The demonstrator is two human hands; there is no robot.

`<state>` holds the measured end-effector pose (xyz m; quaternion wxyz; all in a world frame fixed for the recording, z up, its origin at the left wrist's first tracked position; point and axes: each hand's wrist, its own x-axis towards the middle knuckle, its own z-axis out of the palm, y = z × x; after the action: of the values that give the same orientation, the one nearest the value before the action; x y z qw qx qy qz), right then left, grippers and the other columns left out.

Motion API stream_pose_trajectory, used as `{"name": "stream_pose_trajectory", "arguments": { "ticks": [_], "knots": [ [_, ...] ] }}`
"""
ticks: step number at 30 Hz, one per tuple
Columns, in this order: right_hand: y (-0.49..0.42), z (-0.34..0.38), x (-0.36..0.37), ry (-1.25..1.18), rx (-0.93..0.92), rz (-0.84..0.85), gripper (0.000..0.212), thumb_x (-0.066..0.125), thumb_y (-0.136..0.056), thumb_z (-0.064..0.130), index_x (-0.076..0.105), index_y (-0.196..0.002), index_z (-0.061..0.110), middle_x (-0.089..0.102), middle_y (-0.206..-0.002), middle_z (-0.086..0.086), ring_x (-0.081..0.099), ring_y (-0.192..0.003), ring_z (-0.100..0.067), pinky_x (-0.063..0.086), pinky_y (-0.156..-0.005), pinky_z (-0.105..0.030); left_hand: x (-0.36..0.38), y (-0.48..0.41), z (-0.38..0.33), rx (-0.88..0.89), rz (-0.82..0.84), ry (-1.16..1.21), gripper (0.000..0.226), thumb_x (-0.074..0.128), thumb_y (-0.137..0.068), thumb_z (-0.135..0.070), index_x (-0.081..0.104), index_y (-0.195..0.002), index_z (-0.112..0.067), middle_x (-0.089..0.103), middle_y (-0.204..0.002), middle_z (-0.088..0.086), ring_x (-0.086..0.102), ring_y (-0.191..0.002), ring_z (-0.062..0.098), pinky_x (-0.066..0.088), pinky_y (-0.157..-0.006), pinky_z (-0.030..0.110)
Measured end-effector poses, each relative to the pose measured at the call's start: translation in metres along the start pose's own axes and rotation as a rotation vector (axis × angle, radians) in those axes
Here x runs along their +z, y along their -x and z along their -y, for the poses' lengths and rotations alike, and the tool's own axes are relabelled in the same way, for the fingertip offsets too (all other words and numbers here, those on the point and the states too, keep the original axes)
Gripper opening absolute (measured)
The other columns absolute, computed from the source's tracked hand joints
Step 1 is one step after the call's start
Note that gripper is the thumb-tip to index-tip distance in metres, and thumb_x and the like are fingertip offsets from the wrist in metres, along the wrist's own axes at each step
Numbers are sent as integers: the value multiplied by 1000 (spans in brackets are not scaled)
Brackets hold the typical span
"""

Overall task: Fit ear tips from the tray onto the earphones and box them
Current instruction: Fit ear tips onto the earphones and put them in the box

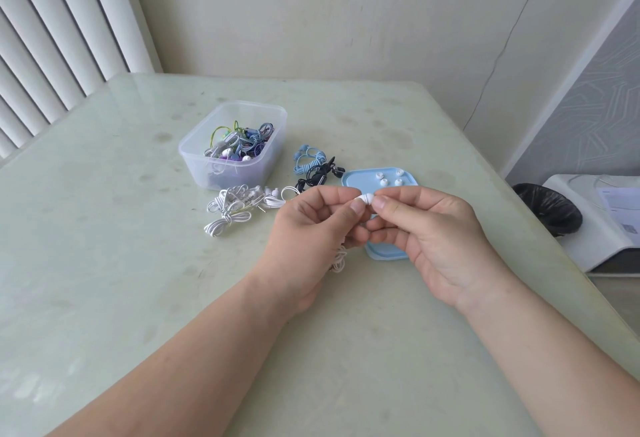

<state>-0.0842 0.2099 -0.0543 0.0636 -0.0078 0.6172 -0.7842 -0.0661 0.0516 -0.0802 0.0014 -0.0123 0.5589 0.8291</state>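
head view: your left hand (311, 218) and right hand (440, 229) meet above the bench (104, 263), in front of its middle. the left grip pinches a white wired earphone (341, 259), whose cable hangs in loops below the palm. the right grip pinches a small white silicone ear tip (368, 198) against the earphone's end. i cannot tell whether the tip is fully seated.

the shallow light-blue plastic tray (356, 177) lies toward the right edge of the bench, partly behind your hands. four loose white ear tips (388, 177) are left on it.

the clear rectangular plastic box (194, 159) stands toward the far edge and already holds a tangle of coloured earphones, so part of the boxing looks done.

not yet boxed, on the bench between box and tray:
- a bundle of white coiled earphones (239, 206) just in front of the box
- a light-blue coiled earphone (308, 159)
- a black earphone (317, 176)

by my judgement you are in the middle of the task: this tip to finish, then several sets to fit and box.
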Motion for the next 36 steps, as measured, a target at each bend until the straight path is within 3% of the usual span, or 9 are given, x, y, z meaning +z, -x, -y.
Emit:
{"name": "stream_pose_trajectory", "arguments": {
  "ticks": [5,10,14,17,20,24,27,31,36],
  "knots": [
    [0,-1,-3,231,-119,21,17,68,-90,-4,80,-96,5,75,-86,-23,70,-75,-28,54,-64,-34,0,2,-6,-13,18,13,16,62,-100,-4,64,-116,-1,69,-85,13,62,-64,22,55,-67,33],
    [-2,4,-9,422,-177,53,28,61,-86,1,82,-90,18,76,-83,-13,59,-64,-32,46,-54,-36,-1,4,-10,-49,48,-14,20,58,-102,-5,70,-118,-4,67,-84,13,60,-63,23,53,-67,31],
    [-9,19,-23,489,-185,-169,31,56,-89,0,79,-90,20,75,-78,-3,60,-56,-12,45,-49,-23,0,5,-11,-31,13,-80,12,69,-96,-14,72,-104,-5,67,-83,13,60,-62,21,53,-66,32],
    [-16,22,-41,769,-198,-261,33,53,-91,6,77,-94,28,74,-81,2,60,-53,-5,51,-55,-23,-1,6,-11,-7,-17,-123,5,66,-98,-10,69,-98,-6,68,-82,13,61,-62,21,56,-66,33],
    [-17,20,-49,924,-143,-206,28,56,-91,9,77,-97,27,71,-80,6,57,-56,0,46,-52,-11,-3,6,-15,-46,-21,-125,10,59,-102,-6,68,-105,-4,70,-84,13,63,-65,24,56,-64,31],
    [-15,22,-51,1080,-101,-167,16,67,-87,19,75,-98,28,67,-88,14,67,-82,-7,57,-74,-27,-3,7,-18,-76,-15,-250,16,55,-104,-6,70,-106,-6,72,-87,11,66,-68,28,53,-63,34],
    [-17,19,-54,1151,-108,-173,8,72,-89,24,76,-95,22,69,-88,8,69,-83,-18,60,-78,-36,-5,6,-23,-80,-47,-386,17,56,-101,-4,73,-101,-8,74,-86,10,68,-66,26,52,-62,31],
    [-20,12,-53,1224,-145,-186,15,68,-90,19,72,-77,12,71,-73,-5,68,-72,-31,60,-66,-41,-12,5,-27,-44,-106,-632,16,62,-96,-7,76,-90,-12,71,-75,6,71,-60,20,53,-56,23],
    [-18,18,-51,1038,-171,-238,13,68,-88,20,74,-76,21,71,-68,7,67,-64,-9,56,-60,-23,-13,4,-26,-16,-124,-668,11,66,-97,-13,75,-90,-12,63,-67,3,66,-52,17,52,-54,25]
  ]
}}
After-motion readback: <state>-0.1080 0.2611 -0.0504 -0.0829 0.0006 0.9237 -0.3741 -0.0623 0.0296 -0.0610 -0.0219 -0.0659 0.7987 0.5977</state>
